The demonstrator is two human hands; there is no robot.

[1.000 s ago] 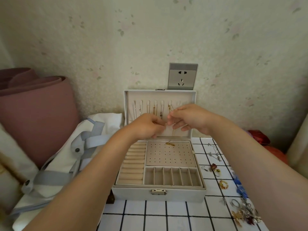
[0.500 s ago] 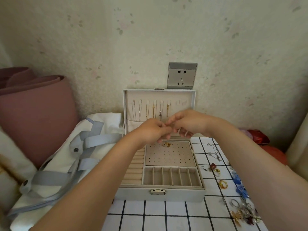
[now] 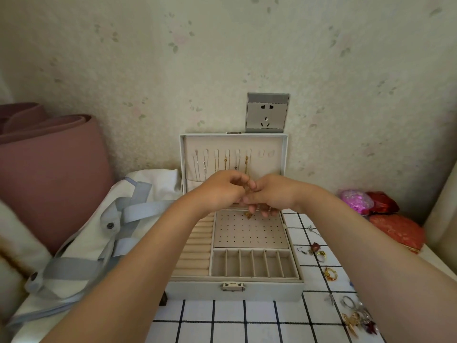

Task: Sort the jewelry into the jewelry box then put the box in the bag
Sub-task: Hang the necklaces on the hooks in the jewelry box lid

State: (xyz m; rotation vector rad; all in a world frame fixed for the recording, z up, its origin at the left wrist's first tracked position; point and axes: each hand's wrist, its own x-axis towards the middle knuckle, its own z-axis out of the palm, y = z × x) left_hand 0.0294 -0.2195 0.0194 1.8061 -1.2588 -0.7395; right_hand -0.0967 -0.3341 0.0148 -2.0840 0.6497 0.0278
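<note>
Gold fine-linked chain [image 3: 248, 186], seemingly in pinching grip of left hand [image 3: 220, 192] and right hand [image 3: 272, 197].

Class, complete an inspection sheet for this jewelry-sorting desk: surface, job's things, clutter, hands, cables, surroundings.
Surface: checked tablecloth, white with black lines.
Job's things: jewelry box open, lid upright, chains hung inside; bag to its left; loose jewelry to its right.
Clutter: red pouch at the right.
Hands: left hand and right hand pinch a gold necklace over the box.
Cables: nothing seen; socket unused.
Surroundings: patterned wall, pink roll.
</note>
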